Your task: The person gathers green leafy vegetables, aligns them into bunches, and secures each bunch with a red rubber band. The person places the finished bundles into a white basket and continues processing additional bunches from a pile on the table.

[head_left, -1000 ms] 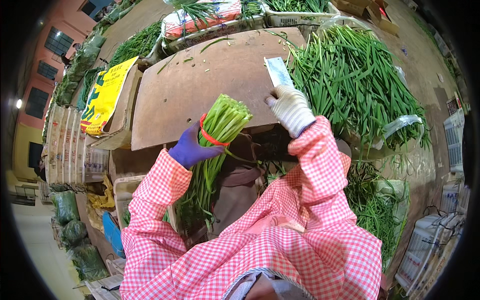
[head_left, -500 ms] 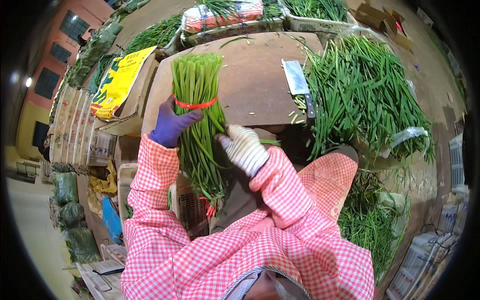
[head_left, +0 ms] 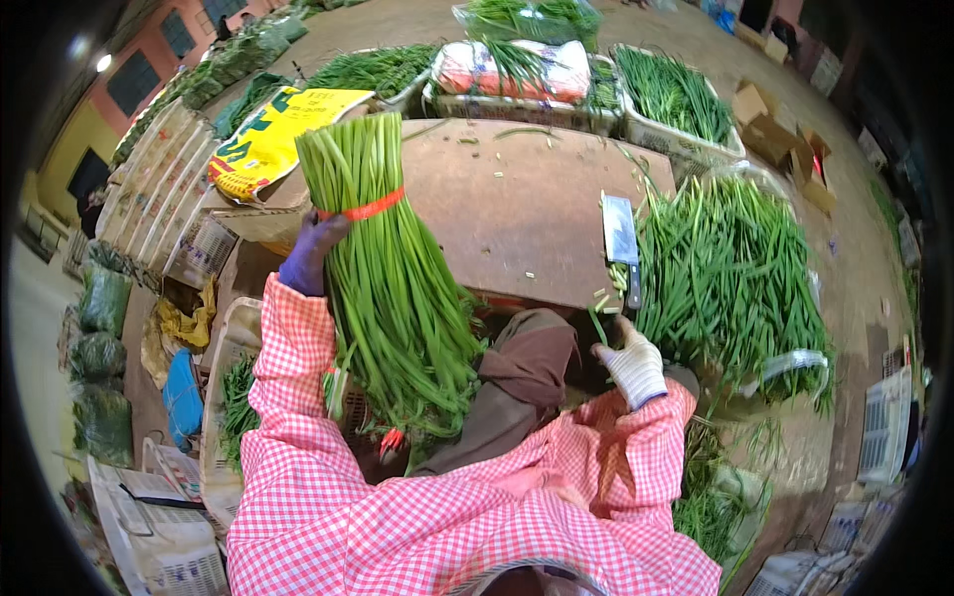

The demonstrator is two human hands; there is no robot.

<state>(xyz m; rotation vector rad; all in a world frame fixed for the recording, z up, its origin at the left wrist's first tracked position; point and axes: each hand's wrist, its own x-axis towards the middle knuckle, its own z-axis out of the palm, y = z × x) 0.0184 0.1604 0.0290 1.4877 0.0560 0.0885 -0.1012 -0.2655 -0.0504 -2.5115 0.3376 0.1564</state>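
Note:
My left hand (head_left: pixel 316 246), in a purple glove, is closed round a thick bunch of green chives (head_left: pixel 397 288). A red band (head_left: pixel 370 206) circles the bunch near its pale cut ends, which point up and away from me; the leaf tips hang down over my lap. My right hand (head_left: pixel 633 366), in a whitish knit glove, is at the near right corner of the board. A thin green leaf (head_left: pixel 598 330) shows between its thumb and fingers. Just beyond it lies a knife (head_left: pixel 620 238) with a black handle, beside small cut pieces of stalk.
The brown board (head_left: pixel 517 219) spans the middle. A big heap of loose chives (head_left: pixel 730 278) lies on its right. Filled crates (head_left: pixel 676 99) stand behind, a yellow bag (head_left: pixel 273 139) at the far left. Below my left arm is a crate (head_left: pixel 227 397) with greens.
My right hand has left the bunch and moved right, towards the knife handle. My left hand has tilted the bunch, its cut ends shifting left and its leaves spreading right.

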